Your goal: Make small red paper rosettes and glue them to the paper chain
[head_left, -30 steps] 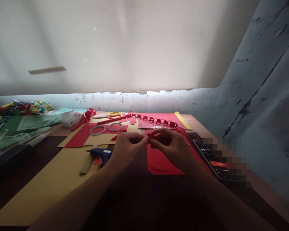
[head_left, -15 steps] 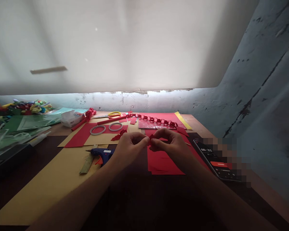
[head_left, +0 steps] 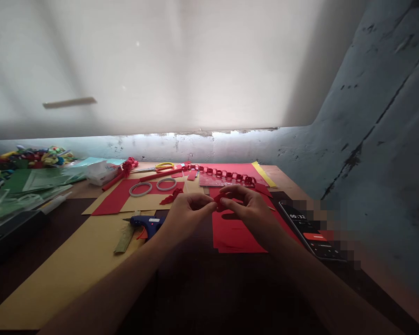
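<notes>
My left hand and my right hand meet above the table, fingertips pinched together on a small red paper piece. Both hands are closed around it, and most of the piece is hidden by the fingers. Under them lies a stack of red paper sheets. A red paper chain stretches along the far side of the table behind my hands.
A blue glue gun lies left of my left hand on yellow paper. Two grey rings, yellow-handled scissors, a white packet and green sheets sit further left. A phone lies at the right. Walls close in behind and right.
My fingers have shifted slightly on the red piece, the right hand's fingers moving left over it. Nothing else on the table has moved.
</notes>
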### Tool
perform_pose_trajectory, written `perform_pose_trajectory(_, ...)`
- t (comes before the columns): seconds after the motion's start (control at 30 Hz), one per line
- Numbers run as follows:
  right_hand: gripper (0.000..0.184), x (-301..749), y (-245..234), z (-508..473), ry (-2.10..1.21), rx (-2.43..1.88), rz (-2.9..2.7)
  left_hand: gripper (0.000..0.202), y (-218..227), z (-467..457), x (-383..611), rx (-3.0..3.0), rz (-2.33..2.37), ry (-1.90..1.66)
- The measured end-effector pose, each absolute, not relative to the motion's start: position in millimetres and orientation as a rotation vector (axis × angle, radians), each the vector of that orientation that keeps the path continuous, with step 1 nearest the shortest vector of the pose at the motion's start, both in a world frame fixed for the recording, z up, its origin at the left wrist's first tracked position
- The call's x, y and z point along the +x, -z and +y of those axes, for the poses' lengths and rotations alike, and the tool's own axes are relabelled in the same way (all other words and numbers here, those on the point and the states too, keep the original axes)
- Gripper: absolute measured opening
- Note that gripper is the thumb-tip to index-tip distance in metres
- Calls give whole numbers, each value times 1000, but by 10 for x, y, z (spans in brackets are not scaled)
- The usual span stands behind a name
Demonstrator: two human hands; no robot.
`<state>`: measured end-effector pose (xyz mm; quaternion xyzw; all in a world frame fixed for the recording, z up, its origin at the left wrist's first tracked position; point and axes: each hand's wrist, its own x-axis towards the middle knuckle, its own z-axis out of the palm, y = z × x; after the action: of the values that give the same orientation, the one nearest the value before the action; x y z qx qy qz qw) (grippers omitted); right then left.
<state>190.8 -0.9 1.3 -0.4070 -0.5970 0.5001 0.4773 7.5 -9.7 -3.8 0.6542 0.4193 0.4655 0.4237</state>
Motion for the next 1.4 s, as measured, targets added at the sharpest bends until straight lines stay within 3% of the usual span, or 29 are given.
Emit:
perform_pose_trajectory(0.9, 27, 1894, -17, -9, -1214, -1001, -1431, 28, 73, -71, 97, 1754, 1195, -1233)
perform_pose_trajectory(1.4, 26, 1906, 3, -15, -1134, -946, -1455, 28, 51, -55, 59, 1686, 1054, -1198)
